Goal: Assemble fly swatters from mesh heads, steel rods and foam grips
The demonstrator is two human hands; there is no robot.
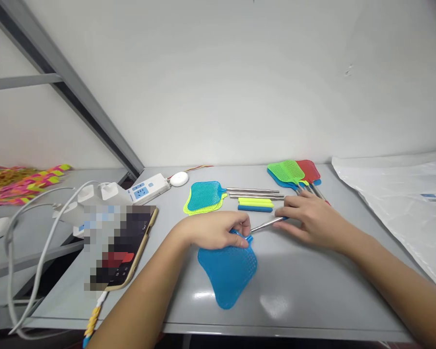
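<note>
My left hand point(218, 230) is closed, pinching the neck end of a blue fly swatter head point(229, 281) that lies on the grey table. Between the fingers of my right hand point(310, 215) is a shiny metal rod point(267, 224), with a bit of blue showing at the fingers. The rod points left, its tip right by the blue neck; whether they touch I cannot tell. Farther back, a teal swatter head point(205, 194) overlaps a yellow one point(196, 210). Beside them lie several metal rods point(256, 196), yellow grips point(256, 202) and a blue grip point(255, 209).
Several swatters with rods, green point(286, 170) and red point(311, 169) among them, are piled beyond my right hand. White plastic packaging point(392, 194) covers the table's right side. At left are a phone point(138, 247), a power strip point(150, 188), white cables point(39, 261) and a metal frame point(83, 106).
</note>
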